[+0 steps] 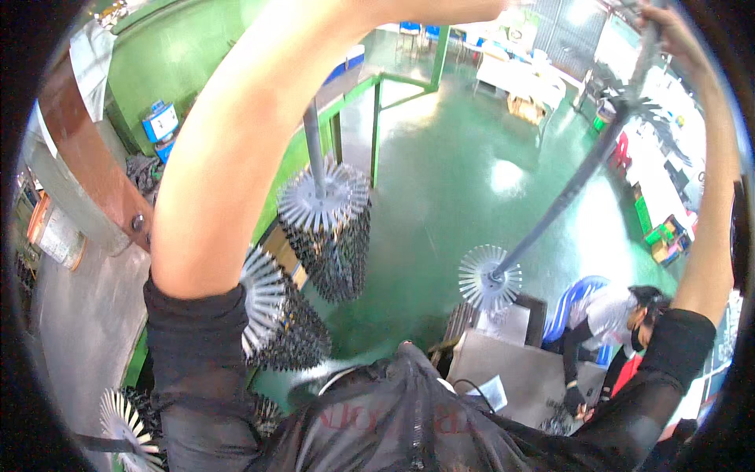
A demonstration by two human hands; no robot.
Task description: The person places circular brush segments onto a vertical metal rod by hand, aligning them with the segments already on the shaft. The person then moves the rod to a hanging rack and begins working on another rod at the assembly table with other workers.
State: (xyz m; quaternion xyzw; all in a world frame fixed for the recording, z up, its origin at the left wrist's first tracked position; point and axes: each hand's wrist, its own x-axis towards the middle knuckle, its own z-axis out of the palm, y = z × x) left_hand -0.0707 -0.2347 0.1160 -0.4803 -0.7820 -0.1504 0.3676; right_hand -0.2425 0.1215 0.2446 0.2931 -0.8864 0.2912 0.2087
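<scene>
My right arm reaches up along the right side, and my right hand (pixel 675 33) is closed around the upper part of a long grey rod (pixel 568 193) near the upper right rim. Below the hand, a small spiky collar (pixel 629 104) sits on this rod. The rod slants down to a round spoked disc (pixel 490 278) with pale radial fingers. My bare left arm (pixel 236 134) bends up and across the upper edge; its hand is cut off there. Right of that arm hangs a spoked rack (pixel 324 193) on a grey rod, with many dark small pieces beneath its disc.
Another loaded spoked rack (pixel 287 315) stands partly behind my left arm, and one more (pixel 126 429) is at lower left. A co-worker (pixel 605 330) bends over a grey table (pixel 503 370) at lower right. Green metal framing (pixel 376 130) stands beyond the racks. A brown beam (pixel 94 149) curves at left.
</scene>
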